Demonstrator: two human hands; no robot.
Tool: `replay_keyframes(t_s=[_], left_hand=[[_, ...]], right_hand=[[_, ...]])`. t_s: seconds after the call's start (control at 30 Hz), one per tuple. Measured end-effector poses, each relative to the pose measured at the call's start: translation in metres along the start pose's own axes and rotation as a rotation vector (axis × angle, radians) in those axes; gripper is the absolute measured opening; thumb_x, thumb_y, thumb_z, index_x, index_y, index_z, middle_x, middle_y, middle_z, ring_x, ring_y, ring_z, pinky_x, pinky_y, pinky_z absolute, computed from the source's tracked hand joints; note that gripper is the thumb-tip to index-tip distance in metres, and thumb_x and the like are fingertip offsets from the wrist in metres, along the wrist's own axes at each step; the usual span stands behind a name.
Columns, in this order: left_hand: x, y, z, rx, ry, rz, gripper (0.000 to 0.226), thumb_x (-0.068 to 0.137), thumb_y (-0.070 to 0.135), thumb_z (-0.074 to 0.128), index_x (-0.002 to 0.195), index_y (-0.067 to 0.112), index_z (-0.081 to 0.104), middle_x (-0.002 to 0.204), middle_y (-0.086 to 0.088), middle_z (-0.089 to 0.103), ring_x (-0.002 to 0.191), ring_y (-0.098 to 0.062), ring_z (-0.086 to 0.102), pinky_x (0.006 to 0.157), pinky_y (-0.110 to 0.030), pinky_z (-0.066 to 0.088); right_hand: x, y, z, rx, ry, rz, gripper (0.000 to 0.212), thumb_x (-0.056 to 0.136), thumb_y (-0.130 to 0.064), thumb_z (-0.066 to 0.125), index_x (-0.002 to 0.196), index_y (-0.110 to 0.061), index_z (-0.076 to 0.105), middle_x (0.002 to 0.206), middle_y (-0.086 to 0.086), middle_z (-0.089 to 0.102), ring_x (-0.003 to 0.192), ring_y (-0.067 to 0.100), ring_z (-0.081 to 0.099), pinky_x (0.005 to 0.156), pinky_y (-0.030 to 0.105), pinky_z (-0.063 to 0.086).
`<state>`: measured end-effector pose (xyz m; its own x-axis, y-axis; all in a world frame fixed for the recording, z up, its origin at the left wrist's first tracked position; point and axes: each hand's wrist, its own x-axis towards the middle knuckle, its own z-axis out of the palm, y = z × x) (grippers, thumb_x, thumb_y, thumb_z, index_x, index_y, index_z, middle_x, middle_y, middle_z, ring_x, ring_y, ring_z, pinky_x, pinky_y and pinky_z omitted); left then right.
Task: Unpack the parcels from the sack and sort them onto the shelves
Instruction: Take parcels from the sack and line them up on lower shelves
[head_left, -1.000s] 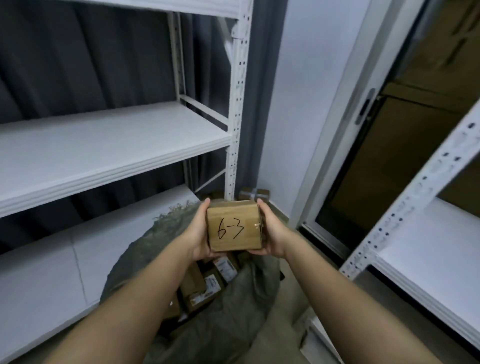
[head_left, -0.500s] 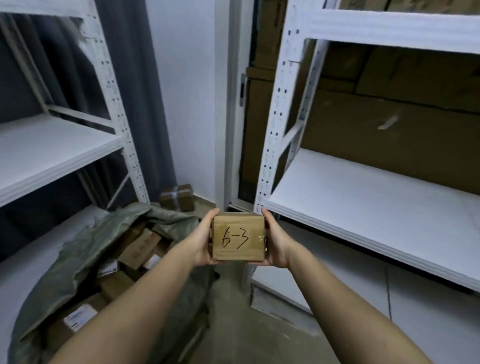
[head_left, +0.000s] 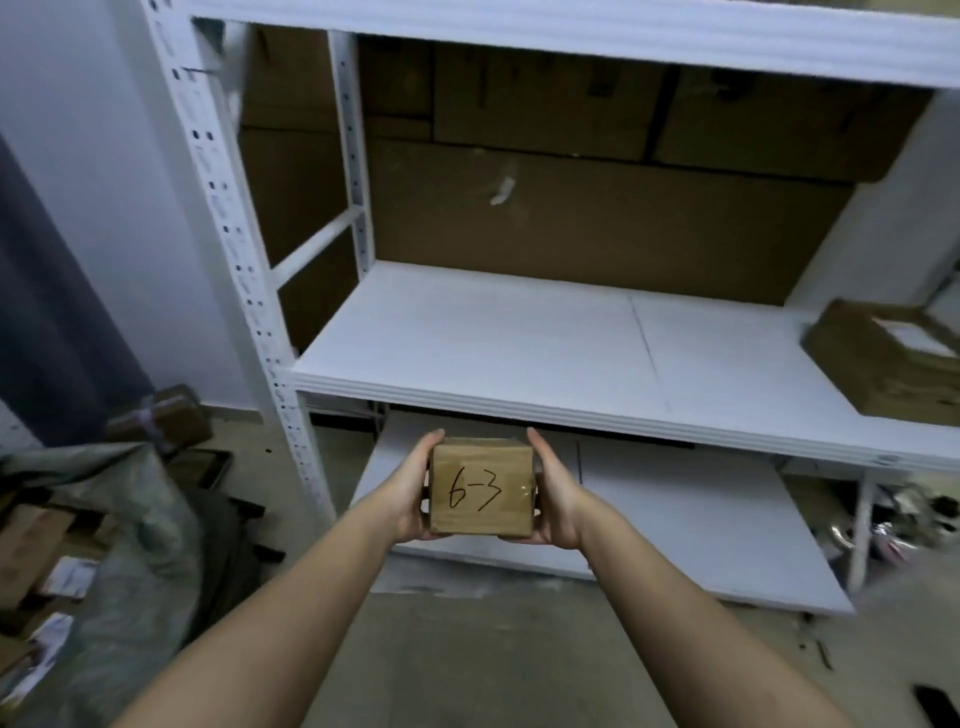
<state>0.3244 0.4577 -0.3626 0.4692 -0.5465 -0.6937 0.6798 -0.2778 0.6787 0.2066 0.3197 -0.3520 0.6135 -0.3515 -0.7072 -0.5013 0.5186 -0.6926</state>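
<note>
A small brown parcel (head_left: 482, 486) with "6-3" handwritten on its top sits between both hands. My left hand (head_left: 411, 493) presses its left side and my right hand (head_left: 556, 493) presses its right side. The parcel hangs in front of the white shelving unit, just below the front edge of the middle shelf (head_left: 519, 358) and above the bottom shelf (head_left: 701, 525). The grey-green sack (head_left: 130, 519) lies open on the floor at the left, with several parcels (head_left: 31, 540) showing inside.
A brown box with a white label (head_left: 888, 358) stands at the right end of the middle shelf. Large cardboard cartons (head_left: 597, 218) fill the space behind the rack. A taped parcel (head_left: 166, 418) lies on the floor by the wall. The rack's white upright post (head_left: 244, 270) stands left.
The view has swung right, from the sack and the left rack to face the right rack. Both hands still hold the same parcel, which is now in front of the middle shelf.
</note>
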Motion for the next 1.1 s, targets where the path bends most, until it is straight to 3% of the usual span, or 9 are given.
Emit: replay_keyframes(t_s=[0.2, 0.33, 0.43, 0.57, 0.7, 0.87, 0.97, 1.1], left_hand=[[0.021, -0.032, 0.126, 0.083, -0.084, -0.024, 0.054, 0.082, 0.067, 0.050, 0.102, 0.019, 0.063, 0.107, -0.012, 0.061, 0.096, -0.030, 0.061, 0.065, -0.038, 0.055], [0.036, -0.044, 0.194, 0.178, -0.139, -0.055, 0.058, 0.085, 0.069, 0.042, 0.100, 0.017, 0.064, 0.107, -0.011, 0.062, 0.098, -0.030, 0.060, 0.069, -0.042, 0.050], [0.054, -0.051, 0.243, 0.241, -0.180, -0.096, 0.061, 0.085, 0.070, 0.040, 0.100, 0.017, 0.064, 0.105, -0.010, 0.064, 0.096, -0.030, 0.061, 0.067, -0.042, 0.048], [0.081, -0.060, 0.298, 0.290, -0.240, -0.163, 0.063, 0.083, 0.071, 0.041, 0.103, 0.016, 0.065, 0.106, -0.011, 0.066, 0.097, -0.031, 0.061, 0.071, -0.045, 0.048], [0.116, -0.065, 0.349, 0.318, -0.299, -0.237, 0.060, 0.082, 0.068, 0.044, 0.095, 0.014, 0.067, 0.103, -0.012, 0.065, 0.092, -0.031, 0.061, 0.062, -0.038, 0.051], [0.159, -0.068, 0.411, 0.348, -0.357, -0.305, 0.050, 0.080, 0.060, 0.048, 0.081, 0.015, 0.069, 0.084, -0.010, 0.071, 0.086, -0.029, 0.063, 0.056, -0.032, 0.055], [0.179, -0.069, 0.444, 0.376, -0.366, -0.320, 0.045, 0.079, 0.056, 0.050, 0.078, 0.015, 0.068, 0.091, -0.011, 0.065, 0.088, -0.029, 0.061, 0.059, -0.033, 0.055], [0.198, -0.071, 0.483, 0.407, -0.374, -0.343, 0.044, 0.078, 0.057, 0.054, 0.085, 0.016, 0.069, 0.101, -0.011, 0.060, 0.094, -0.031, 0.059, 0.062, -0.036, 0.055]], right_hand=[[-0.018, 0.008, -0.129, 0.097, 0.105, 0.022, 0.083, 0.076, -0.082, 0.042, 0.116, -0.012, 0.063, 0.115, 0.014, 0.063, 0.097, 0.029, 0.065, 0.063, 0.037, 0.057], [-0.026, 0.009, -0.195, 0.168, 0.172, 0.035, 0.086, 0.074, -0.082, 0.045, 0.119, -0.010, 0.062, 0.117, 0.015, 0.063, 0.099, 0.031, 0.066, 0.072, 0.040, 0.058], [-0.029, 0.011, -0.242, 0.250, 0.231, 0.042, 0.085, 0.073, -0.081, 0.049, 0.115, -0.010, 0.063, 0.111, 0.015, 0.064, 0.094, 0.031, 0.066, 0.065, 0.039, 0.058], [-0.020, 0.014, -0.301, 0.329, 0.297, 0.049, 0.085, 0.073, -0.079, 0.052, 0.116, -0.007, 0.063, 0.112, 0.016, 0.064, 0.098, 0.031, 0.065, 0.068, 0.039, 0.058], [-0.004, 0.011, -0.358, 0.375, 0.327, 0.064, 0.085, 0.070, -0.078, 0.056, 0.113, -0.005, 0.065, 0.111, 0.018, 0.065, 0.092, 0.031, 0.067, 0.060, 0.038, 0.058], [0.022, 0.004, -0.426, 0.452, 0.389, 0.104, 0.075, 0.070, -0.073, 0.061, 0.109, -0.009, 0.066, 0.108, 0.018, 0.065, 0.093, 0.033, 0.066, 0.066, 0.044, 0.058], [0.034, -0.003, -0.462, 0.453, 0.425, 0.124, 0.072, 0.071, -0.071, 0.062, 0.108, -0.010, 0.066, 0.110, 0.018, 0.064, 0.098, 0.033, 0.065, 0.072, 0.046, 0.058], [0.036, -0.012, -0.502, 0.487, 0.447, 0.143, 0.066, 0.072, -0.070, 0.061, 0.100, -0.011, 0.068, 0.103, 0.016, 0.065, 0.093, 0.031, 0.065, 0.063, 0.041, 0.057]])
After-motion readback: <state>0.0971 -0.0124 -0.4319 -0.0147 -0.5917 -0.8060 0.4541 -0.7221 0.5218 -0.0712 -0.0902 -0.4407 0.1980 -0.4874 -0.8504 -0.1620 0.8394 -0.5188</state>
